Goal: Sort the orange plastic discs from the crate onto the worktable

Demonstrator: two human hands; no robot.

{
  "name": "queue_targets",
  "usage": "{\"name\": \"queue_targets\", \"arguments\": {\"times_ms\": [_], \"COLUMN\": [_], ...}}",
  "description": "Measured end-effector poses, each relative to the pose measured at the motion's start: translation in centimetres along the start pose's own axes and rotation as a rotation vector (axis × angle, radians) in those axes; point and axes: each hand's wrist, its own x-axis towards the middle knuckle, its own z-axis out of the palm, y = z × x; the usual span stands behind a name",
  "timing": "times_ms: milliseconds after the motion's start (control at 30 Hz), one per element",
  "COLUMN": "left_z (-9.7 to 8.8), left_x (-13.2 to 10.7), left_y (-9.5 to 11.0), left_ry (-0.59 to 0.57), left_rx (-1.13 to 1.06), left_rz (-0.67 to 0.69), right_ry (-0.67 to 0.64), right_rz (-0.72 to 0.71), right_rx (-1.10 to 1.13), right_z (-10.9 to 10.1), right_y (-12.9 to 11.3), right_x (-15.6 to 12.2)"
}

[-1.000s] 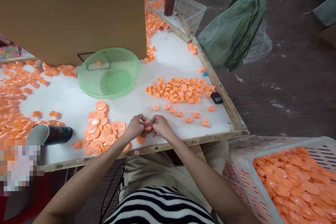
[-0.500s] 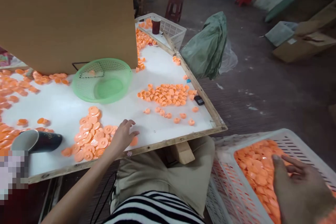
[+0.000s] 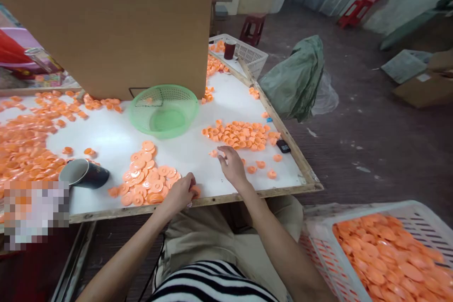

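Note:
My left hand (image 3: 180, 193) is at the table's front edge, its curled fingers closed on an orange plastic disc (image 3: 195, 191) that they partly cover. Just left of it lies a heap of flat, round orange discs (image 3: 146, 179). My right hand (image 3: 232, 168) reaches over the white tabletop with thumb and forefinger apart, close to a small orange cup-shaped piece (image 3: 213, 153). Whether it touches one is hard to see. Beyond it is a cluster of these orange cups (image 3: 244, 134), with several loose ones to the right.
A green mesh basket (image 3: 163, 118) stands before a tall cardboard sheet (image 3: 141, 33). At left are a dark mug (image 3: 90, 174) and more orange pieces (image 3: 28, 141). A white crate (image 3: 392, 207) of orange discs stands lower right. A wooden rim (image 3: 297, 151) borders the table.
My right hand has left the crate of discs and come over the table beside the small cups. My left hand has closed on the disc at the edge. The view has shifted.

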Motion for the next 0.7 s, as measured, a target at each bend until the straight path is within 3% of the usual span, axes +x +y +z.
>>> {"name": "queue_targets", "arguments": {"times_ms": [67, 167, 300, 400, 500, 700], "left_z": [-0.1, -0.1, 0.1, 0.6, 1.2, 1.1], "left_x": [-0.3, -0.1, 0.7, 1.6, 2.6, 3.3], "left_y": [0.0, -0.4, -1.0, -0.9, -0.4, 0.7], "left_ry": [0.007, 0.022, 0.018, 0.037, 0.103, 0.14], "left_rx": [-0.081, -0.263, -0.627, -0.823, -0.856, -0.719], "left_rz": [-0.014, -0.025, -0.019, -0.02, -0.043, -0.029], "right_ry": [-0.081, -0.185, -0.232, -0.187, -0.169, -0.352], "right_rz": [-0.016, -0.029, -0.005, 0.141, 0.302, 0.419], "right_rx": [-0.072, -0.075, 0.15, 0.251, 0.295, 0.391], "right_z": [1.8, 3.3, 3.0, 2.1, 1.8, 3.3], "right_y": [-0.2, -0.5, -1.1, -1.1, -1.0, -1.7], "right_x": [1.0, 0.2, -2.7, -3.9, -4.1, -3.7]}}
